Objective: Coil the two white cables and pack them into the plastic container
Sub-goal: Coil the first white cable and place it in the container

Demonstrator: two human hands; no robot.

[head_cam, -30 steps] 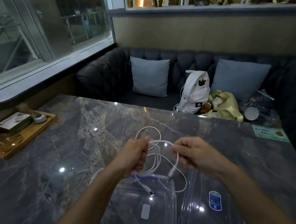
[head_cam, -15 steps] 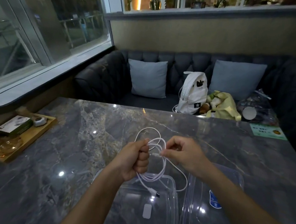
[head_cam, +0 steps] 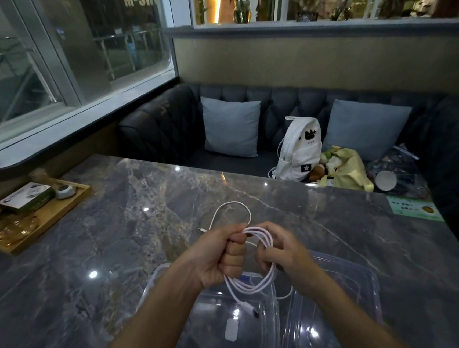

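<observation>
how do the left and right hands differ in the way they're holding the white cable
Grip: the left hand is a tight fist clamped round the gathered loops of the white cable; the right hand holds looser, fingers hooked on the coil's opposite side. Spare cable: one loose loop rises from the left hand's fist, not from the right hand. Both hold the same cable above the clear plastic container.

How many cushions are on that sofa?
2: the left cushion leans on the sofa back, left of the white backpack; the right cushion stands right of it. No others show.
</observation>
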